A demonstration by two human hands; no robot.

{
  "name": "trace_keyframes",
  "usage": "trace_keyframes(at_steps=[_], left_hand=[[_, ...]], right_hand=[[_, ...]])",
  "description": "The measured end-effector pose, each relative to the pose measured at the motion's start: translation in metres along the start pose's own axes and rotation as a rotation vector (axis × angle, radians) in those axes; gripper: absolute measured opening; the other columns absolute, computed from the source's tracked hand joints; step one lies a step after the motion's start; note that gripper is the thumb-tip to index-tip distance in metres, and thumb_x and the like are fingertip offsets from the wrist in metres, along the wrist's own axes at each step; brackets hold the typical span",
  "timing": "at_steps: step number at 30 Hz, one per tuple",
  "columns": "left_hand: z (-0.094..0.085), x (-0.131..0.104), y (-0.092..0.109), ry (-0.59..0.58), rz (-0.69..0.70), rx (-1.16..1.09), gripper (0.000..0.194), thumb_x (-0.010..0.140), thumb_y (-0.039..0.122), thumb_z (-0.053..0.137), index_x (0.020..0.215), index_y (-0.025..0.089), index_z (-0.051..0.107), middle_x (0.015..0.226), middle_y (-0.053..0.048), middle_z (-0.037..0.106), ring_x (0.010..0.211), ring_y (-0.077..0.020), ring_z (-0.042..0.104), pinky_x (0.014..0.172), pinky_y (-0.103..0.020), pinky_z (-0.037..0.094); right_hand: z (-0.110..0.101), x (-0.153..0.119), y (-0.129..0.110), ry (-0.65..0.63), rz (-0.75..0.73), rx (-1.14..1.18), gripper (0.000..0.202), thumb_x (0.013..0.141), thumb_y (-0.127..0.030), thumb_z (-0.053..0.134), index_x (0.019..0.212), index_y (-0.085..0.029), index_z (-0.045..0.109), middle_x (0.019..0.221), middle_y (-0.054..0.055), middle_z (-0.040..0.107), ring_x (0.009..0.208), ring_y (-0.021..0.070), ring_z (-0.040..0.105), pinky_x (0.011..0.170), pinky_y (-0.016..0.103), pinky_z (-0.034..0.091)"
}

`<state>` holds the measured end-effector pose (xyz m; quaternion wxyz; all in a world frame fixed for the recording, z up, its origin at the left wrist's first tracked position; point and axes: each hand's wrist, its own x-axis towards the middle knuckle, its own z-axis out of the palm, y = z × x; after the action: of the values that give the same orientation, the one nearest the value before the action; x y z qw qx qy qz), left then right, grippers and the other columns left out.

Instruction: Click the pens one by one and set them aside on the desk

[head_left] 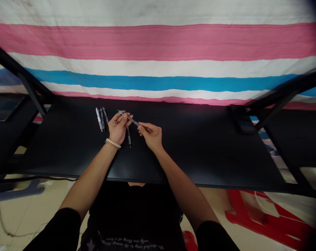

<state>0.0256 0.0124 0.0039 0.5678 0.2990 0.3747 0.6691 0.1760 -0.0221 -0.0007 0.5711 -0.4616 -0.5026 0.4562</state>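
Observation:
Over the black table, my left hand and my right hand both grip one thin dark pen. The left fingers pinch its far end and the right fingers pinch its near end. A beaded bracelet circles my left wrist. Another pen lies on the table just under my hands. To the left of my left hand, three pens lie side by side, pointing away from me.
A striped pink, white and blue cloth hangs behind the table. Black frame bars slant at both sides. A dark object rests at the table's right back. A red stool stands on the floor at right.

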Motion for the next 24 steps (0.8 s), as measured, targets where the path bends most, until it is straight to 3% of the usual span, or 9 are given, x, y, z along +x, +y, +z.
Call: trace_keyframes(at_steps=[2, 6, 8, 10, 13, 15, 17, 21, 24], left_hand=[[-0.0004, 0.0003, -0.0006, 0.005, -0.002, 0.000, 0.035, 0.072, 0.035, 0.090, 0.098, 0.020, 0.071, 0.098, -0.006, 0.077, 0.093, -0.0194, 0.076, 0.090, -0.037, 0.060], [0.0008, 0.0000, -0.0001, 0.007, 0.003, -0.013, 0.034, 0.072, 0.034, 0.090, 0.097, 0.020, 0.072, 0.096, -0.005, 0.077, 0.092, -0.0189, 0.076, 0.089, -0.035, 0.060], [0.0025, -0.0009, 0.0013, 0.016, 0.001, -0.031, 0.035, 0.070, 0.034, 0.091, 0.096, 0.020, 0.072, 0.094, -0.004, 0.077, 0.090, -0.0180, 0.076, 0.086, -0.033, 0.060], [0.0041, -0.0018, 0.0028, 0.021, -0.004, -0.046, 0.036, 0.068, 0.034, 0.092, 0.095, 0.019, 0.072, 0.093, -0.004, 0.077, 0.089, -0.0172, 0.076, 0.083, -0.031, 0.061], [0.0053, -0.0025, 0.0040, 0.015, -0.007, -0.048, 0.038, 0.067, 0.034, 0.093, 0.094, 0.019, 0.072, 0.092, -0.004, 0.077, 0.089, -0.0169, 0.076, 0.084, -0.030, 0.060], [0.0057, -0.0027, 0.0040, 0.019, -0.009, -0.048, 0.038, 0.067, 0.034, 0.093, 0.094, 0.019, 0.072, 0.092, -0.004, 0.077, 0.088, -0.0168, 0.076, 0.084, -0.030, 0.060], [0.0064, -0.0031, 0.0038, 0.028, -0.010, -0.055, 0.037, 0.067, 0.033, 0.093, 0.094, 0.019, 0.072, 0.092, -0.004, 0.077, 0.087, -0.0163, 0.076, 0.082, -0.029, 0.061], [0.0087, -0.0039, 0.0046, 0.032, -0.014, -0.064, 0.037, 0.065, 0.032, 0.094, 0.092, 0.018, 0.073, 0.089, -0.003, 0.077, 0.085, -0.0153, 0.076, 0.079, -0.026, 0.061], [0.0079, -0.0022, 0.0071, 0.059, -0.001, -0.074, 0.037, 0.065, 0.032, 0.094, 0.091, 0.017, 0.073, 0.089, -0.004, 0.077, 0.084, -0.0157, 0.076, 0.078, -0.026, 0.061]], right_hand=[[-0.0003, -0.0001, 0.0006, 0.009, -0.059, 0.010, 0.027, 0.074, -0.048, 0.083, 0.093, -0.028, 0.080, 0.101, 0.005, 0.074, 0.090, 0.0201, 0.071, 0.078, 0.037, 0.063], [-0.0004, 0.0008, 0.0024, -0.011, 0.003, 0.076, 0.026, 0.081, -0.048, 0.077, 0.098, -0.029, 0.080, 0.086, 0.003, 0.073, 0.075, 0.0170, 0.070, 0.069, 0.036, 0.062], [-0.0001, 0.0012, 0.0032, 0.001, -0.042, 0.070, 0.024, 0.075, -0.047, 0.083, 0.090, -0.028, 0.081, 0.092, 0.004, 0.074, 0.083, 0.0178, 0.071, 0.075, 0.035, 0.062], [0.0002, 0.0015, 0.0037, 0.011, -0.052, 0.088, 0.032, 0.070, -0.047, 0.087, 0.095, -0.028, 0.081, 0.098, 0.004, 0.074, 0.088, 0.0180, 0.071, 0.078, 0.034, 0.063], [0.0002, 0.0014, 0.0042, -0.002, 0.026, 0.115, 0.035, 0.078, -0.053, 0.079, 0.102, -0.027, 0.080, 0.084, 0.003, 0.074, 0.068, 0.0150, 0.069, 0.064, 0.033, 0.062], [0.0000, 0.0011, 0.0045, 0.007, -0.009, 0.093, 0.030, 0.075, -0.050, 0.083, 0.093, -0.027, 0.081, 0.092, 0.004, 0.075, 0.075, 0.0161, 0.071, 0.068, 0.033, 0.063], [0.0002, 0.0009, 0.0049, 0.015, -0.034, 0.092, 0.032, 0.071, -0.046, 0.087, 0.096, -0.029, 0.081, 0.100, 0.004, 0.075, 0.084, 0.0175, 0.072, 0.074, 0.034, 0.063], [0.0015, 0.0001, 0.0054, 0.002, 0.009, 0.127, 0.025, 0.081, -0.043, 0.078, 0.099, -0.025, 0.081, 0.082, 0.002, 0.074, 0.062, 0.0137, 0.068, 0.059, 0.031, 0.060], [0.0008, -0.0004, 0.0038, 0.065, -0.084, 0.065, 0.014, 0.078, -0.034, 0.082, 0.088, -0.024, 0.081, 0.087, 0.003, 0.075, 0.064, 0.0127, 0.067, 0.060, 0.029, 0.058]])
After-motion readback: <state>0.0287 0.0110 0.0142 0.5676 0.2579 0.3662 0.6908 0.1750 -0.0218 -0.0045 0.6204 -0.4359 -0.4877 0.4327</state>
